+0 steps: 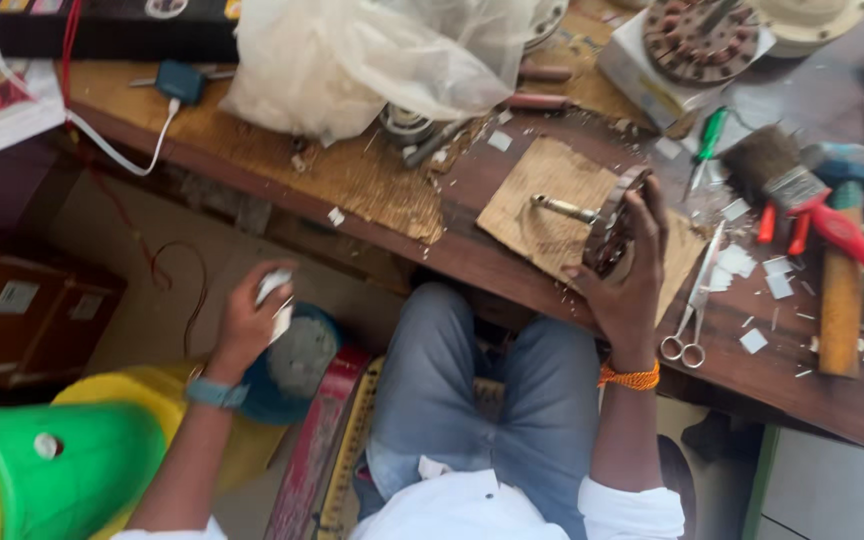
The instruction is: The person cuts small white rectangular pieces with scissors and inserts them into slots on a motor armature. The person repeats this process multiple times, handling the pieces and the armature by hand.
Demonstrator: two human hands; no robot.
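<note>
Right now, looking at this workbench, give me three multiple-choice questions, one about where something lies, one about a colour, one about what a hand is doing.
1. Where do the scissors lie?
A. on the wooden bench, right of the right hand
B. on the floor
C. inside the plastic bag

2. What colour is the band on the right wrist?
A. blue
B. orange
C. white

3. What is the right hand doing?
A. resting flat and empty
B. gripping the hammer
C. holding a round motor part upright on a cardboard sheet

Answers: 1 A, the scissors rest on the bench beside that hand. 2 B, the wrist thread is orange. 3 C, the fingers wrap the round part, its shaft pointing left.
</note>
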